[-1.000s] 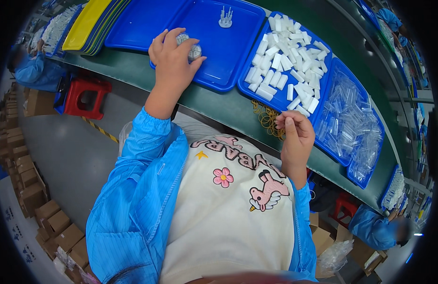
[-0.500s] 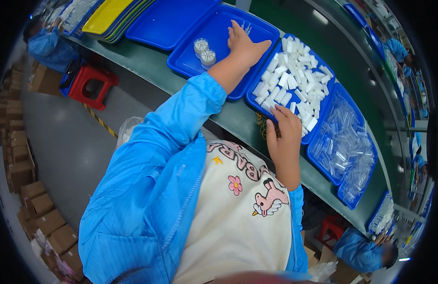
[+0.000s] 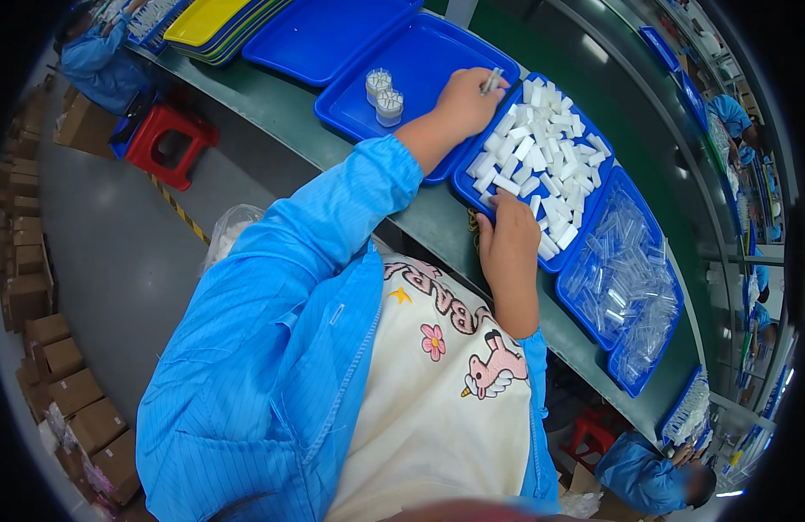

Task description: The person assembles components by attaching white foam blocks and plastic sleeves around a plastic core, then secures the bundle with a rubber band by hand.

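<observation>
My left hand (image 3: pixel 469 103) is raised over the right end of a blue tray (image 3: pixel 350 115), its fingers closed on a few small clear tubes (image 3: pixel 491 82). Two round stacks of clear, ring-like pieces, a rear stack (image 3: pixel 378 83) and a front stack (image 3: pixel 388 108), stand in that tray. My right hand (image 3: pixel 512 239) lies at the near edge of a second blue tray heaped with white blocks (image 3: pixel 546 148). Its fingertips touch or nearly touch a white block (image 3: pixel 507 184), and the thumb stands apart from the fingers.
To the right, blue trays hold many clear plastic tubes (image 3: pixel 624 270). Leftward are a bare blue tray (image 3: pixel 320 39) and a stack of yellow-topped trays (image 3: pixel 207 22). A red stool (image 3: pixel 172 143) stands on the floor. Co-workers in blue sit at both ends of the green bench.
My left hand has picked up the small clear tubes from the tray and drawn back right and nearer. My right hand's fingers have come closer together at the white blocks.
</observation>
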Tool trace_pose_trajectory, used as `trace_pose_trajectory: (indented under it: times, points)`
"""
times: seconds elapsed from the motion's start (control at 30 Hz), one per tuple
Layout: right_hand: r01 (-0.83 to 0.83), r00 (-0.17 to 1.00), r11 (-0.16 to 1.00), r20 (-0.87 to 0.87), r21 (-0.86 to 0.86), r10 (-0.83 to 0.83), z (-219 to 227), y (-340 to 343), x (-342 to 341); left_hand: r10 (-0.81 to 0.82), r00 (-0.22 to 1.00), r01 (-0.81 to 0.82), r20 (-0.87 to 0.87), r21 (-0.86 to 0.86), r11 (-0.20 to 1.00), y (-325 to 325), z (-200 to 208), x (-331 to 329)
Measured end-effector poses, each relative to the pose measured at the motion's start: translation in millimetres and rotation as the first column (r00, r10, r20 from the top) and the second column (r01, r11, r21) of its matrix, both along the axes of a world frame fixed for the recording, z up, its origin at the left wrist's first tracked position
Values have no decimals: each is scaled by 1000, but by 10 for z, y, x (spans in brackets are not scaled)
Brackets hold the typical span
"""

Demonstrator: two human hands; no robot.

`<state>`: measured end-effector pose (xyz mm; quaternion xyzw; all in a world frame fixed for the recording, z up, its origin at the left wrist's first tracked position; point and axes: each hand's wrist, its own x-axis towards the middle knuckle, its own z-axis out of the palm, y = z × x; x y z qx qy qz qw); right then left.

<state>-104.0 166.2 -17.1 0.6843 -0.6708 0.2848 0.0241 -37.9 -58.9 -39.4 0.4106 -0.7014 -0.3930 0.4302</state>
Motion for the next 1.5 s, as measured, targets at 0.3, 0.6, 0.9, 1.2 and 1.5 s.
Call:
trace_pose_trajectory:
  times: [0.3, 0.6, 0.9, 1.2, 1.5]
  points:
    - [-34, 972, 997, 229, -71, 50, 94, 66, -108, -351, 673, 732, -652, 519, 441, 973, 283, 708]
    - [150, 490, 979, 870, -139, 48, 165, 213, -201, -289, 791, 586, -539, 533, 611, 989, 342, 1337]
    - [130, 324, 984, 943, -120, 72, 225, 228, -139, -211, 807, 529, -552, 515, 674, 1157, 352, 1247]
    - [184, 472, 983, 877, 4, -92, 251, 180, -145, -408, 753, 622, -517, 353, 700, 1247, 302, 1179]
    - [160, 477, 987, 875, 6, -82, 265, 177, -66, -538, 819, 566, -197, 135, 813, 1229, 325, 1199]
